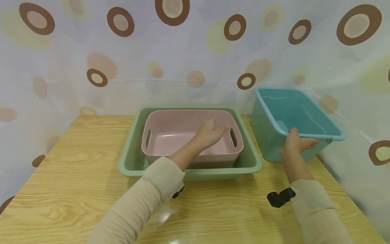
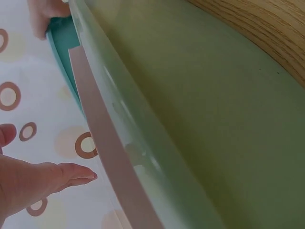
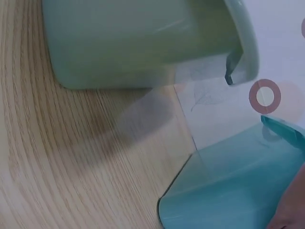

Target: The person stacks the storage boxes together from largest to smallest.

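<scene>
My left hand (image 1: pixel 210 132) hovers over the pink basket (image 1: pixel 189 157), its fingers stretched out and nothing in its grasp. The same hand (image 2: pixel 38 183) shows in the left wrist view, apart from the basket's rim. That basket, with a handle slot at each end, stands inside a larger pale green tub (image 1: pixel 213 173). At the right, my right hand (image 1: pixel 295 144) holds the near rim of a teal bin (image 1: pixel 268 135), thumb side over the edge. Only part of this hand (image 3: pixel 291 202) appears in the right wrist view, against the bin's side.
All the containers stand on a wood-grain table (image 1: pixel 73 169). A patterned sheet (image 1: pixel 201 61) hangs behind the table and along both sides. The teal bin sits close to the table's right edge, with a gap between it and the green tub.
</scene>
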The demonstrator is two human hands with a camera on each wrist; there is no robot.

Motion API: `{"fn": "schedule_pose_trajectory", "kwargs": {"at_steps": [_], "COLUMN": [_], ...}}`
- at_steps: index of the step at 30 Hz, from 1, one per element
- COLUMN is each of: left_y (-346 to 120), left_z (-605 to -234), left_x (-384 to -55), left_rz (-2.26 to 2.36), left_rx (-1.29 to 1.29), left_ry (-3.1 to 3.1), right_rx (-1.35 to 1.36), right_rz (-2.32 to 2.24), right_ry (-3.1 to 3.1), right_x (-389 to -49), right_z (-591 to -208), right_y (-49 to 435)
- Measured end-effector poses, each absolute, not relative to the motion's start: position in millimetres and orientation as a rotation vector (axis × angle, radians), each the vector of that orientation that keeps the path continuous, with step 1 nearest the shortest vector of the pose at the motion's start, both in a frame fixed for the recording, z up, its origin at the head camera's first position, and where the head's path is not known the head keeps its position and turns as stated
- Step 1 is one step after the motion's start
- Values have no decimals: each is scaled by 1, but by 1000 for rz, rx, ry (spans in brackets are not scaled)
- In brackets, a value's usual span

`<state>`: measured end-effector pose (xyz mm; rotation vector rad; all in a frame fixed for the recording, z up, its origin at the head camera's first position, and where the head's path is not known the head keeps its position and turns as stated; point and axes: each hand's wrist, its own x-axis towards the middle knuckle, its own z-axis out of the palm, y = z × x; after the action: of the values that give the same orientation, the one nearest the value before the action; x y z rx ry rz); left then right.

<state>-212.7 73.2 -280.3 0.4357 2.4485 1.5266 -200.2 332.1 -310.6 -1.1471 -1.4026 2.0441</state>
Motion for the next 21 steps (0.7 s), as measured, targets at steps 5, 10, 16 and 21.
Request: {"fn": "schedule_pose_trajectory", "kwargs": {"at_steps": [5,10,16,21], "left_y": [71,69,68,67], "left_z": [-283,-284,-283,-284], "left_x": [-212,-211,-212,-212], "left_rz": [1525,1504,1490,1485], "left_rx": [452,446,445,446], "left_ry": [2452,2457,2468,2478], "right_rx": [-1119,-1046,-982,-1031], "right_rz": [2025,2070,2089,2086], "right_ry": [-1367,-1302,-1272,-1303], "right_x": [-195,-192,-188,-187], "right_z": [-311,-311,-311,-308], "right_y": [340,348,356,360]}}
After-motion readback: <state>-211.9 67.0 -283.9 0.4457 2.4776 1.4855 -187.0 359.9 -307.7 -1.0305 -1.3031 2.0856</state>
